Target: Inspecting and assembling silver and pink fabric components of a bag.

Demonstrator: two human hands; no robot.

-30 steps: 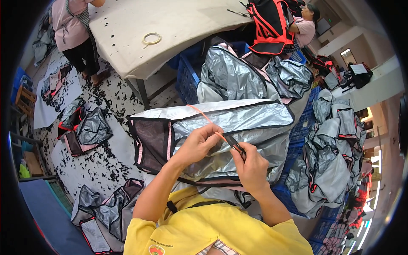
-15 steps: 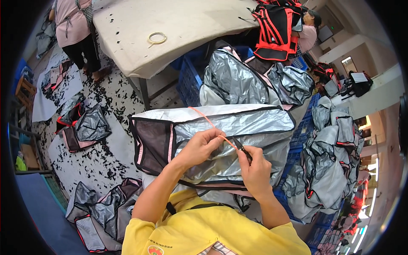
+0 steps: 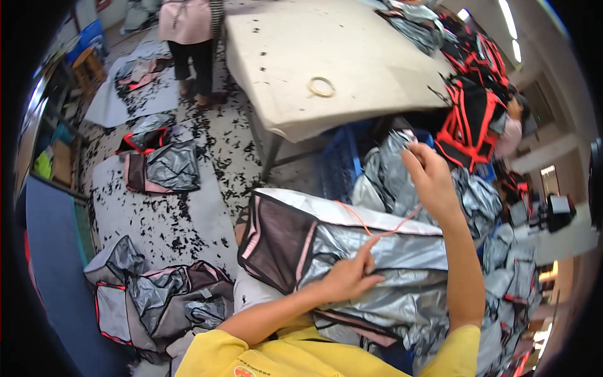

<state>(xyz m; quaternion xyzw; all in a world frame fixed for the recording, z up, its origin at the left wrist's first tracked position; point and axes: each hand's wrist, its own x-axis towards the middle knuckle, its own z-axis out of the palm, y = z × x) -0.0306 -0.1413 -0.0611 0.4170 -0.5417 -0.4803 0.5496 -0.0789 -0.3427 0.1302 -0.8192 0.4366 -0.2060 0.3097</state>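
A silver-lined bag piece [image 3: 402, 251] with black edging and a dark mesh end panel [image 3: 276, 239] lies across my lap. A thin orange cord [image 3: 353, 215] runs from its white upper strip past my left fingertips and up towards the right. My left hand [image 3: 348, 278] rests on the silver lining, index finger stretched out at the cord and thumb apart. Raised above the bag's right part, my right hand [image 3: 432, 179] has its fingers curled closed; what they hold is hidden. No snips show clearly.
A cream-topped table [image 3: 282, 81] bears a tape roll [image 3: 321, 87]. Beyond the bag stands a blue crate [image 3: 339, 160] with silver pieces [image 3: 389, 173]. Black-and-red backpacks [image 3: 471, 119] are piled at right. More bag pieces [image 3: 169, 166] and black scraps lie on the left floor. Two people are nearby.
My right hand has risen away from the left, up and to the right. My left hand has lowered onto the lining and its pinch has opened. The dark snips no longer show. The view has shifted.
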